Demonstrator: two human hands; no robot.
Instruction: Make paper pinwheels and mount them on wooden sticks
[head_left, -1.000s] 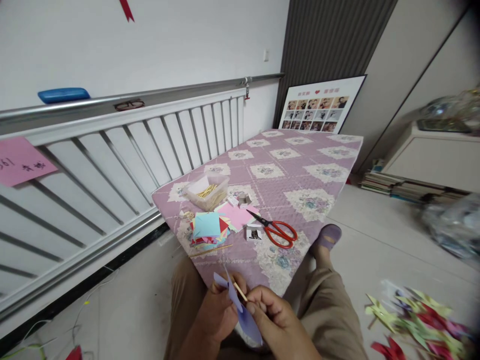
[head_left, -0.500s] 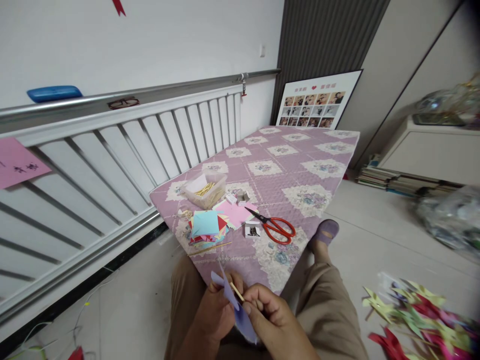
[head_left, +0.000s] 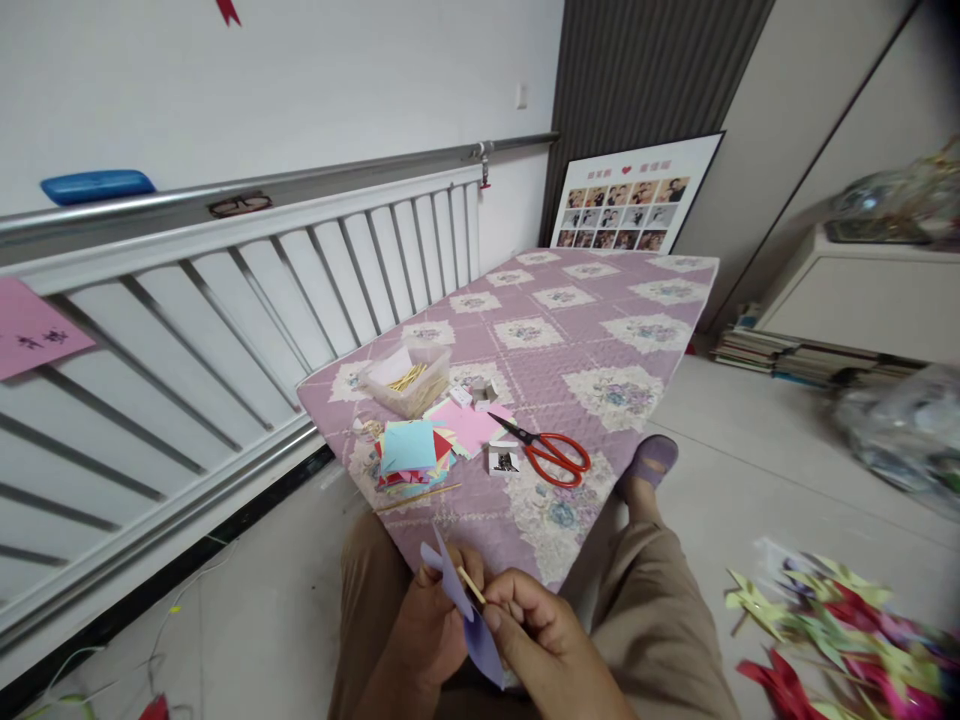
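Folded purple paper [head_left: 482,648], shaped like a pinwheel, is held up between both hands in front of my lap. My left hand [head_left: 435,620] is closed on the paper's left side. With thumb and fingers pinched, my right hand [head_left: 534,630] grips a thin wooden stick [head_left: 472,584] close against the paper; how the two join is hidden by my fingers. On the cloth-covered bench beyond lie red-handled scissors [head_left: 555,458], a small white box of dark pins [head_left: 504,459], and a stack of coloured paper squares [head_left: 409,448].
A clear plastic tub [head_left: 411,380] of wooden sticks stands by the radiator [head_left: 360,270]. Another loose stick [head_left: 418,497] lies before the paper stack. Finished paper pinwheels [head_left: 847,630] are heaped on the floor at right. A photo board [head_left: 630,200] leans at the back.
The view has shifted slightly. Both hands keep their grip on the purple paper and stick, which have tilted only a little.
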